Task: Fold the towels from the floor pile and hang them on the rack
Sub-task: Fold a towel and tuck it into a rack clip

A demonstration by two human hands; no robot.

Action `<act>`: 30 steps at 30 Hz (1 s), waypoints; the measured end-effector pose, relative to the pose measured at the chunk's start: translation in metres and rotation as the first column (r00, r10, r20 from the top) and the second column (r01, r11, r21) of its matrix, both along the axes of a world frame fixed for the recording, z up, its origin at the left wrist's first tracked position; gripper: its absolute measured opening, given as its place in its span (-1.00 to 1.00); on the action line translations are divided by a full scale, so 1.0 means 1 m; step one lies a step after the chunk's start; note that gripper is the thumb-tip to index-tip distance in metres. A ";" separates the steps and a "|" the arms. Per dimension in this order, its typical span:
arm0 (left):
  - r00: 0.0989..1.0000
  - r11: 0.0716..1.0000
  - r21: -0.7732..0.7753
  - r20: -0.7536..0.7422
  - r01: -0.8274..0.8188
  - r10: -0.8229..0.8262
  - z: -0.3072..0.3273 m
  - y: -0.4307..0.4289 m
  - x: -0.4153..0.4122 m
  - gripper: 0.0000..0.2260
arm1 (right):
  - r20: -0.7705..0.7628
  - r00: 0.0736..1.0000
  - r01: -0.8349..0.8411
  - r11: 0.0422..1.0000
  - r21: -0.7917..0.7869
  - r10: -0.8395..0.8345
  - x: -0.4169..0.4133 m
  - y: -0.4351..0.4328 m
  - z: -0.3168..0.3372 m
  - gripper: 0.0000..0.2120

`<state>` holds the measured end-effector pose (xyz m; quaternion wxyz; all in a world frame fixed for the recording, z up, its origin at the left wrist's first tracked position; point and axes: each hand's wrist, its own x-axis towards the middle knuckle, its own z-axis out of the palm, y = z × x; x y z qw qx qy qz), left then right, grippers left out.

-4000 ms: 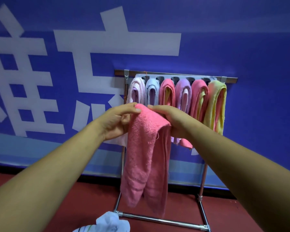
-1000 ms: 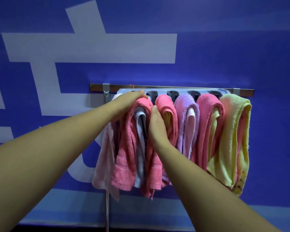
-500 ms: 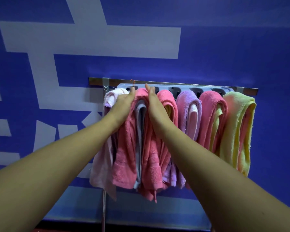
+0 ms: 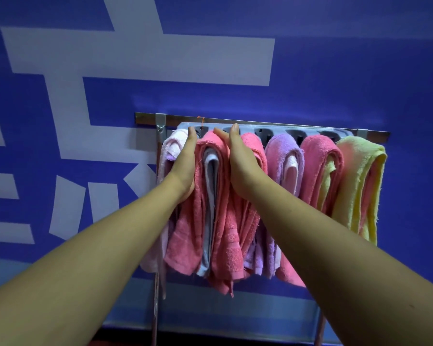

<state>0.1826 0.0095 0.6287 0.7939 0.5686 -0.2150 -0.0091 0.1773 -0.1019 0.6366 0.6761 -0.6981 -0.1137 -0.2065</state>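
**Pink towel on the rack, both hands flat against its sides**

- Left hand (image 4: pixel 185 166) and right hand (image 4: pixel 240 168): fingers straight, palms turned in, nothing gripped. Each presses one flank of the pink towel (image 4: pixel 225 233), which hangs between them.
- The towel is draped over the rack (image 4: pixel 145 118), on top of a grey-white towel (image 4: pixel 210 171) that shows in the gap between the hands. My read is that it shares a slot because the row is packed.
- Why flat palms: probably to squeeze the fold narrow and keep its flanks off the neighbours. The fingertips reach up to the top of the rack, likely to seat the fold there.
- Neighbours: a pale pink towel (image 4: pixel 171 148) touches the back of the left hand. A second pink towel (image 4: pixel 254 146) sits just past the right hand. Further right are a purple towel (image 4: pixel 280 151) and a yellow-green towel (image 4: pixel 360 176).
- The hanging step looks nearly done, with only tidying left.
- Risk: the lower hems hang uneven, so the stacked pair could slide when the hands let go.
- The floor pile isn't in view, so I can't tell how much is left.
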 end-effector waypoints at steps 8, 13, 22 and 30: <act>0.990 0.983 0.112 0.009 -0.143 0.143 -0.039 0.004 0.008 -0.19 | -0.045 0.999 -0.016 1.000 -0.002 0.016 0.008 -0.004 -0.003 -0.46; 0.998 1.000 -0.018 -0.067 0.012 -0.013 -0.047 -0.007 -0.007 -0.35 | -0.065 0.998 -0.008 1.000 -0.011 0.007 0.002 -0.005 0.000 -0.48; 0.991 0.995 0.077 -0.107 -0.067 0.076 -0.095 -0.005 0.004 -0.25 | -0.100 0.995 -0.007 0.999 -0.040 0.003 -0.002 -0.005 0.003 -0.53; 0.983 0.879 0.456 -0.051 -0.136 0.179 -0.125 -0.003 -0.018 -0.31 | -0.017 1.000 0.019 0.949 -0.316 -0.025 -0.022 0.002 0.005 -0.51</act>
